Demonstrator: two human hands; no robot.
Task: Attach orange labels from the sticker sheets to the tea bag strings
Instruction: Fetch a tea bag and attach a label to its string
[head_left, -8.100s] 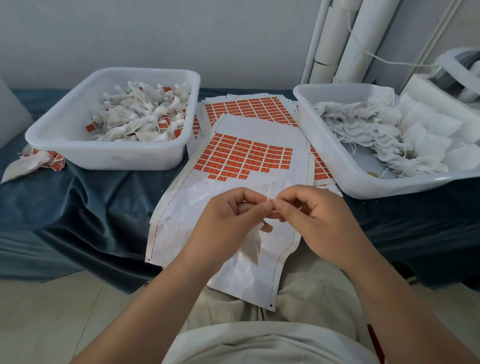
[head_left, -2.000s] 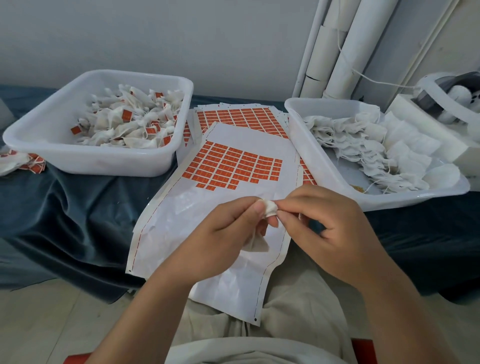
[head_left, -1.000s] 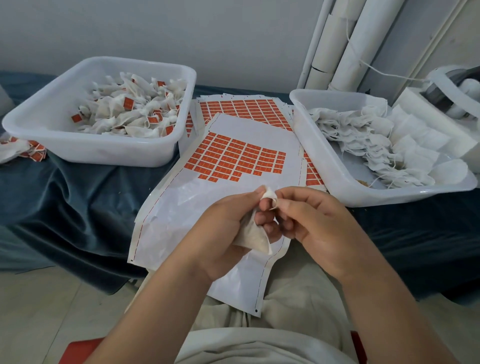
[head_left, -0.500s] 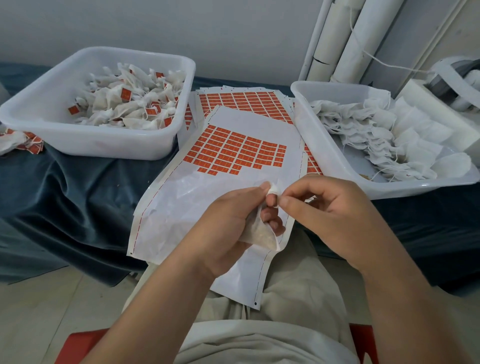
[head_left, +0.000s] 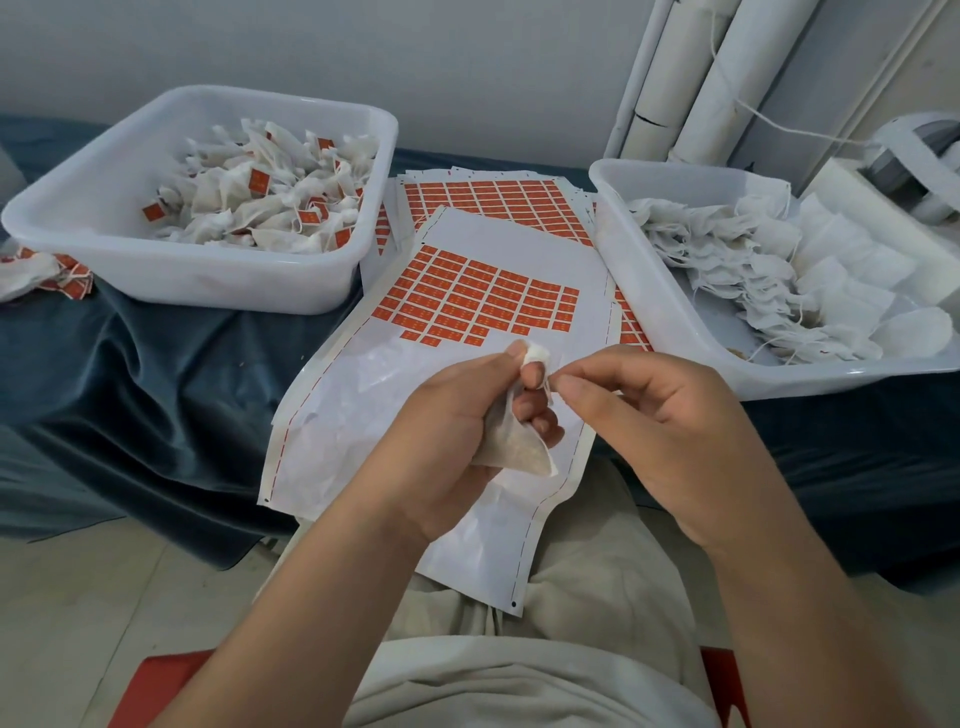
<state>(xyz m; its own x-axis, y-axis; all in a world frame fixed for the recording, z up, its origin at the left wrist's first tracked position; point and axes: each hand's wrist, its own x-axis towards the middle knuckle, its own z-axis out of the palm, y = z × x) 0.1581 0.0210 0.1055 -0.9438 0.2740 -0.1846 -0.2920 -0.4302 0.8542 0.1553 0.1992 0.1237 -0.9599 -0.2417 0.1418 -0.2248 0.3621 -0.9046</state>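
Note:
My left hand (head_left: 447, 431) grips a white tea bag (head_left: 519, 447) over my lap, its gathered top poking out between thumb and forefinger. My right hand (head_left: 660, 415) pinches the bag's thin white string (head_left: 548, 382) right beside that top. Under both hands lies a sticker sheet (head_left: 467, 296) with rows of orange labels on its far half and bare backing on the near half. More label sheets (head_left: 493, 195) lie stacked behind it.
A white tub (head_left: 171, 280) at the left holds labelled tea bags. Another white tub (head_left: 675, 322) at the right holds unlabelled bags with loose strings. Dark blue cloth (head_left: 156, 389) covers the table. White pipes (head_left: 691, 78) stand at the back right.
The left hand still grips the same tea bag. The right hand's fingers have drawn a little away from the bag's top, pinching its string.

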